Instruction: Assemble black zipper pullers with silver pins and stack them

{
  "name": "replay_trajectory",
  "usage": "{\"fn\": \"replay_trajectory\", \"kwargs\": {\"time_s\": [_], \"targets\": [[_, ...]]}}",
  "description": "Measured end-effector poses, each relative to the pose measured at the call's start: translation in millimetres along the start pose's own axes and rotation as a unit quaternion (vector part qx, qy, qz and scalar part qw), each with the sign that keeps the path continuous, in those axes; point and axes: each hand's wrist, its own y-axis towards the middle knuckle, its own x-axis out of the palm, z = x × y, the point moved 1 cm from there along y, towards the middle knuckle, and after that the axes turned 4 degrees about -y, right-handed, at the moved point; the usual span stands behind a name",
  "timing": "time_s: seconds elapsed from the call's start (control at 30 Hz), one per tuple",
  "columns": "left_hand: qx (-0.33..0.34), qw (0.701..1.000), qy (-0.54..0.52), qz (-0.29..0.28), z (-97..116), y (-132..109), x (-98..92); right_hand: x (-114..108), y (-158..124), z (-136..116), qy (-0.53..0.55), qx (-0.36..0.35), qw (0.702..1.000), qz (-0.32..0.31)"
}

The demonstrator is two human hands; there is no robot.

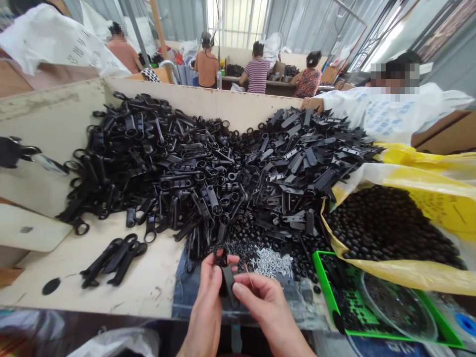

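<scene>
My left hand (pixel 208 292) and my right hand (pixel 263 296) meet at the bottom centre, both closed on one black plastic clip part (pixel 226 277) with a ring end at its top. A thin metal pin (pixel 248 275) sticks up from my right fingers beside the part. Just beyond my hands lie a heap of small silver pins (pixel 271 262) and small black rings (pixel 297 258). A big pile of black plastic parts (pixel 208 168) fills the bench behind them.
A yellow bag of small dark beads (pixel 386 228) sits at right, above a green-rimmed tray (pixel 323 282). Several assembled black pieces (pixel 115 260) lie at left. A person in white (pixel 386 111) leans at the far right; other workers (pixel 256 74) sit behind. Scissors (pixel 22 153) hang at left.
</scene>
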Motion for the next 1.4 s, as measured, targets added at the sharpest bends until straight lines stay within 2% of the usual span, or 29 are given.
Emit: {"fn": "replay_trajectory", "kwargs": {"time_s": [0.13,0.27,0.4,0.53,0.63,0.77,0.83,0.97,1.03,1.07,1.13,1.2,1.3,1.4], "targets": [[0.02,1.0,-0.002,0.001,-10,-1,-3.3,4,3,7,0.003,-0.026,0.999,0.018],[-0.003,1.0,-0.005,-0.003,-10,-3,-4.9,3,5,8,0.001,-0.03,0.999,0.021],[0.003,1.0,0.006,-0.001,-10,-5,-5.4,4,4,5,0.007,-0.033,0.998,0.048],[-0.035,0.999,0.013,-0.022,-15,-3,-10.6,5,1,4,-0.076,-0.008,0.996,0.047],[-0.03,0.999,0.024,-0.033,-18,-2,-15.9,-1,1,7,-0.133,-0.001,0.99,0.05],[-0.044,0.996,0.064,-0.034,-16,-3,-21.3,-11,4,2,-0.07,-0.015,0.995,0.062],[-0.068,0.99,0.104,-0.07,-11,-5,-23.9,-14,7,-4,-0.052,-0.006,0.998,0.034],[-0.102,0.953,0.2,-0.205,2,-15,-33.3,-13,10,-12,-0.008,0.014,0.995,-0.096],[-0.087,0.937,0.255,-0.221,5,-22,-40.1,-10,10,-11,-0.011,0.001,0.992,-0.127],[-0.065,0.933,0.29,-0.204,4,-25,-43.5,-7,11,-9,-0.022,-0.01,0.991,-0.134],[0.001,0.924,0.361,-0.127,2,-30,-49.6,1,12,-5,-0.057,-0.038,0.989,-0.129],[0.05,0.913,0.397,-0.072,0,-32,-54.7,9,14,-2,-0.11,-0.094,0.985,-0.091],[0.082,0.909,0.399,-0.089,8,-29,-63.8,20,15,-6,-0.178,-0.216,0.959,-0.048],[0.191,0.875,0.431,-0.109,30,-28,-76.1,28,12,-17,-0.214,-0.353,0.909,-0.064]]}}
